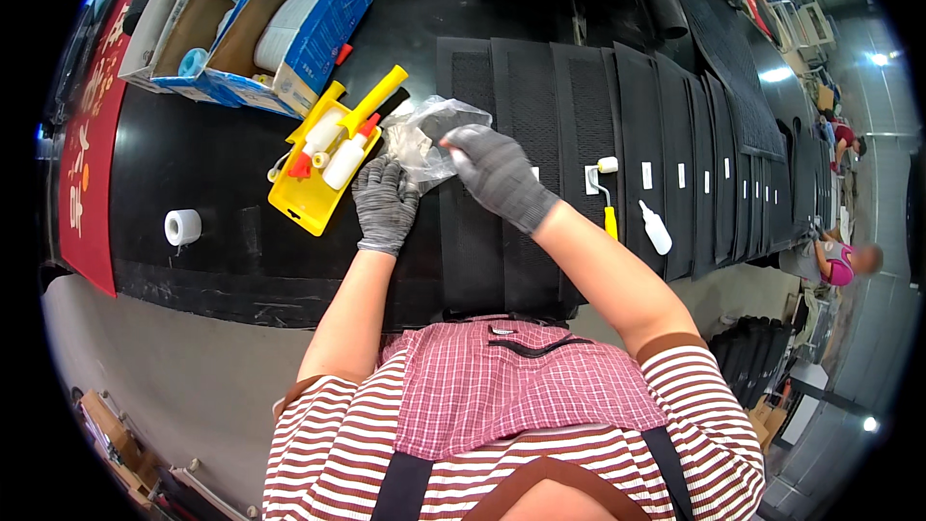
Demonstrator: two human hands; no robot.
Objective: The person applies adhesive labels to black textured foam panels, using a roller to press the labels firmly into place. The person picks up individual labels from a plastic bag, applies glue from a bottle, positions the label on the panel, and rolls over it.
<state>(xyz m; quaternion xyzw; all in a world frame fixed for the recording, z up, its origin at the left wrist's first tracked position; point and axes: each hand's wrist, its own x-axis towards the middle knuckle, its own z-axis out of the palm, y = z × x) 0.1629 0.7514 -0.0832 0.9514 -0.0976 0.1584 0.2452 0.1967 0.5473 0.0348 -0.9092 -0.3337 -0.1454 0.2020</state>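
Observation:
My left hand (pixel 385 205), in a grey knit glove, holds the lower left edge of a clear plastic bag (pixel 417 154) with small pale pieces inside. Just right of the bag is my gloved right hand (pixel 500 178), its fingers pinched together; whatever is between them is too small to make out. Left of the bag sits a yellow tray (pixel 307 205) with white bottles (pixel 344 162) with red caps and a yellow-handled tool (pixel 376 98). Black textured mats (pixel 524 96) lie overlapped in a row to the right.
A yellow-handled roller (pixel 609 198) and a white squeeze bottle (pixel 656 229) lie on the mats. Blue cardboard boxes (pixel 328 34) stand at the back left, and a white tape roll (pixel 182 227) near the front left. Black rolls (pixel 661 5) lie behind. Other people are farther right.

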